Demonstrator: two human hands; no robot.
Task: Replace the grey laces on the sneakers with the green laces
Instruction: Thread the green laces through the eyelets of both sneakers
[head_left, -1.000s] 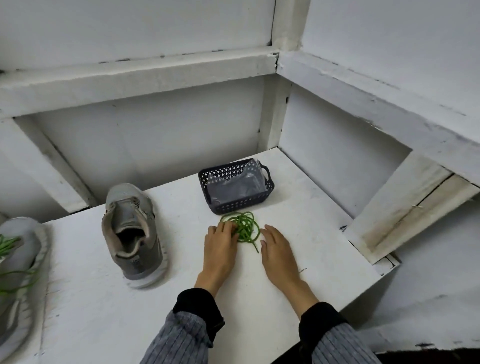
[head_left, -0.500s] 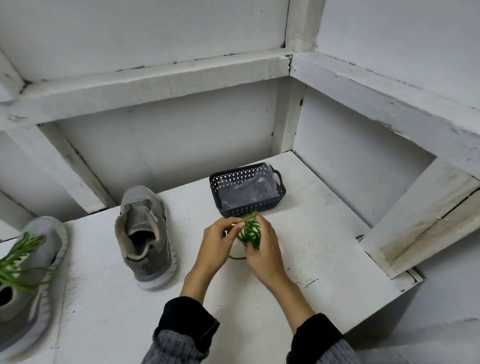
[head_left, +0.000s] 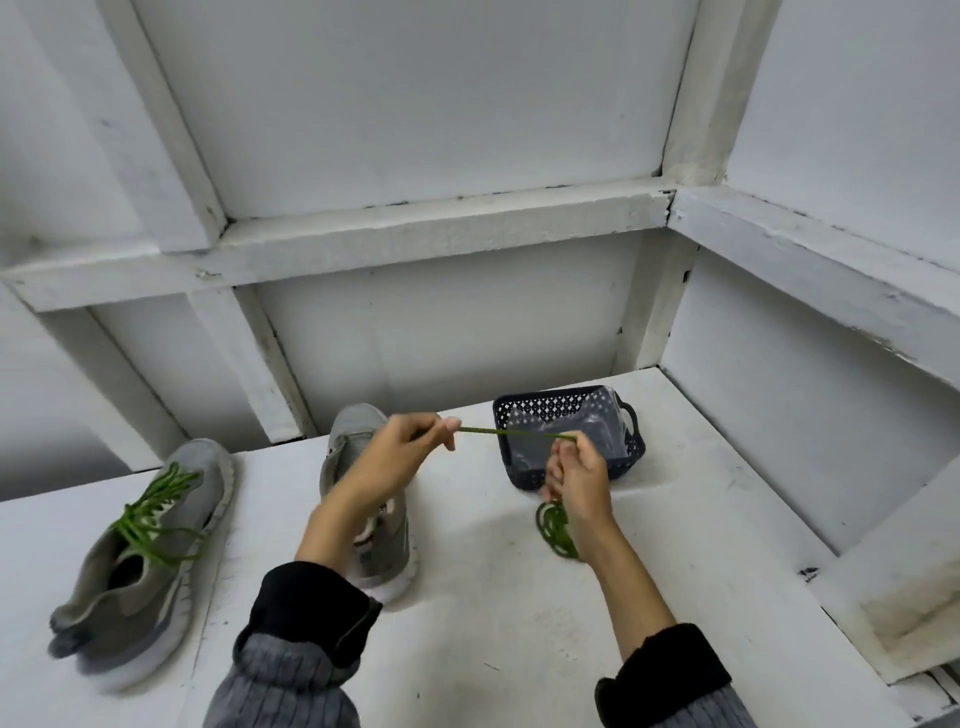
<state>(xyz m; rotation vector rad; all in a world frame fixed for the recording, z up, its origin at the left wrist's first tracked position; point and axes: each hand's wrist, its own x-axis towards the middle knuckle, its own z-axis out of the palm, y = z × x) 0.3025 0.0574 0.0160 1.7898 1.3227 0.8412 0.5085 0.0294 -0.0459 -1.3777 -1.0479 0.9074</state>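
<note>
A green lace (head_left: 511, 432) is stretched taut in the air between my two hands. My left hand (head_left: 395, 460) pinches one end, raised above the middle grey sneaker (head_left: 387, 545), which has no lace. My right hand (head_left: 579, 480) pinches the lace further along, and the rest of it hangs below that hand in a green bundle (head_left: 556, 530) just over the table. A second grey sneaker (head_left: 150, 551) lies at the left with a green lace threaded through it.
A dark perforated basket (head_left: 631, 441) with a clear plastic bag inside stands on the white table (head_left: 493, 623) just behind my right hand. White framed walls close in the back and the right. The table's right edge drops off near a white beam (head_left: 893, 587).
Both hands lifted the green lace bundle off the table and drew apart, pulling a length of it straight. The view has tilted up and shifted left, bringing the left sneaker fully in.
</note>
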